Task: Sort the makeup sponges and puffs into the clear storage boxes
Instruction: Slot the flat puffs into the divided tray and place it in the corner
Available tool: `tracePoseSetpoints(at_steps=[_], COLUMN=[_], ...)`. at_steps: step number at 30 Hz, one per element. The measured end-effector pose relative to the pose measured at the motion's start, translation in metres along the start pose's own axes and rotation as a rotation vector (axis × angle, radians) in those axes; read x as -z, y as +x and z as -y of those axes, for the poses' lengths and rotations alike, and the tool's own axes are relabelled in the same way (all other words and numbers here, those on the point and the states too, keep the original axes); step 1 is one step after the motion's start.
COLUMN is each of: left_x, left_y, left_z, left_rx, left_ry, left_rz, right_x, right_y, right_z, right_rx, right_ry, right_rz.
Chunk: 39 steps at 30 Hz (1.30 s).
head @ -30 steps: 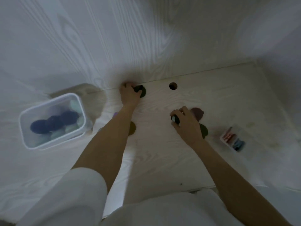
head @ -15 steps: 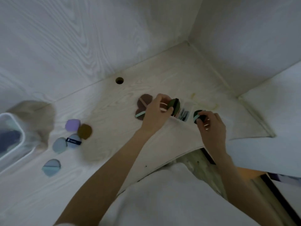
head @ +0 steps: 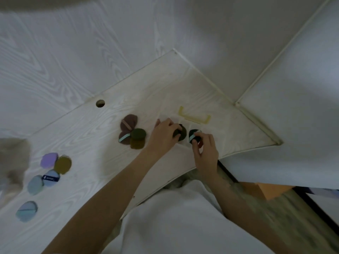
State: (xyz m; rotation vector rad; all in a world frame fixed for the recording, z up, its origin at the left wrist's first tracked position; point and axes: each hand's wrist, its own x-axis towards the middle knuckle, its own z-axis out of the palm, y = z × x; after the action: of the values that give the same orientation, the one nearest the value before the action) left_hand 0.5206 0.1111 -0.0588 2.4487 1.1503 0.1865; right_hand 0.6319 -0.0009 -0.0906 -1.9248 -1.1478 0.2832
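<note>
While both hands work at the tabletop's (head: 88, 136) centre, each grips one puff. Left hand (head: 163, 135): fingers closed around a dark olive puff (head: 180, 132). Right hand (head: 206, 149): fingers pinched on a dark green puff with a pale blue strap (head: 194, 136). Both puffs sit over a clear storage box (head: 194, 119), hard to make out apart from its yellowish rim at 12 o'clock of the hands; whether they touch its floor cannot be told.

Loose stock, at 9 o'clock of the left hand, overlapping in one cluster:
- mauve puff with pink strap (head: 129, 121)
- brown puff with pale blue strap (head: 123, 137)
- dark green puff (head: 138, 133), lying on an olive-brown puff (head: 136, 143)

Loose stock, far toward 8 o'clock, well apart from the hands:
- lilac sponge (head: 49, 160), touching a mustard-brown puff (head: 62, 165)
- pale blue puff with a dark blue labelled strap (head: 51, 178), overlapped by a grey-blue puff (head: 35, 184)
- light blue puff with a teal strap (head: 27, 211), alone near the left edge

Fixture: round cable hole (head: 100, 103) at 11 o'clock of the hands, near the wall.

Left margin: blurred, contents unreadable.
</note>
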Motion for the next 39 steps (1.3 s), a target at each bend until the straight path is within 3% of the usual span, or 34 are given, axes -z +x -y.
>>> tracePoseSetpoints(at_steps=[3, 6, 10, 13, 18, 26, 32, 39], left_x=[-0.001, -0.002, 0.000, 0.004, 0.007, 0.012, 0.008, -0.002], left_y=[0.002, 0.008, 0.022, 0.036, 0.052, 0.063, 0.062, 0.051], left_z=[-0.007, -0.015, -0.012, -0.006, -0.001, 0.021, 0.035, 0.040], left_rx=[0.011, 0.007, -0.199, -0.358, -0.452, -0.696, -0.685, -0.557], left_ry=[0.015, 0.099, 0.134, 0.226, 0.223, 0.313, 0.210, 0.086], left_rz=[0.016, 0.123, 0.149, 0.092, 0.129, 0.172, 0.123, 0.045], right_x=[0.004, 0.012, 0.025, 0.030, 0.029, 0.001, -0.014, -0.022], right_y=[0.010, 0.031, 0.060, 0.076, 0.075, 0.048, 0.055, 0.043], right_z=[-0.019, -0.032, -0.045, -0.046, -0.028, 0.006, 0.008, 0.001], right_rx=[0.165, 0.188, 0.206, 0.155, 0.053, -0.128, -0.023, -0.082], right_ry=[-0.130, -0.140, -0.055, 0.039, 0.128, -0.018, -0.429, -0.408], right_rz=[0.064, 0.065, 0.096, 0.085, 0.001, 0.101, 0.014, -0.001])
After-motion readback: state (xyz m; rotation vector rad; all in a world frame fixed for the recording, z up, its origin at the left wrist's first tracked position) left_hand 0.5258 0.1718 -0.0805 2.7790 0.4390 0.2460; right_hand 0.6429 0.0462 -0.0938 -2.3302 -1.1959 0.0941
